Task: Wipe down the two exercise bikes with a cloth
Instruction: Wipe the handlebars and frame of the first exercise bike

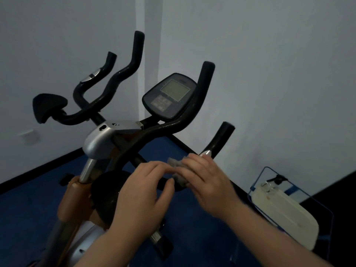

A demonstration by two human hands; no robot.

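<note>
Where the two hands meet low in the middle of the view, a small grey cloth (pixel 178 171) is bunched against the black handlebar (pixel 167 130) of the exercise bike (pixel 100 141). The right hand (pixel 208 182) has its fingers curled over the cloth and grips it, its fingertips lying against the near right-hand grip (pixel 221 139) of the bar, which rises up and to the right beyond them. The left hand (pixel 146 189) sits just beside it on the left, fingers bent and reaching across to touch the cloth's left edge, thumb tucked below; whether it actually pinches the fabric or only rests against it cannot be told. Farther off, the bike's oval console (pixel 170 97) with its pale screen tilts toward the camera, set between the tall right-hand bar and the curving left-hand bars. A silver clamp housing (pixel 98 139) joins the bars to the chrome post (pixel 87 168), and orange frame parts (pixel 71 197) show below it at the near left. A black pad (pixel 48 106) sticks out at the far left end of the bars. To the right, near the white wall (pixel 269 74), a cream-coloured container (pixel 285 214) sits in a blue wire frame (pixel 327 211). The floor (pixel 28 218) is dark blue.
</note>
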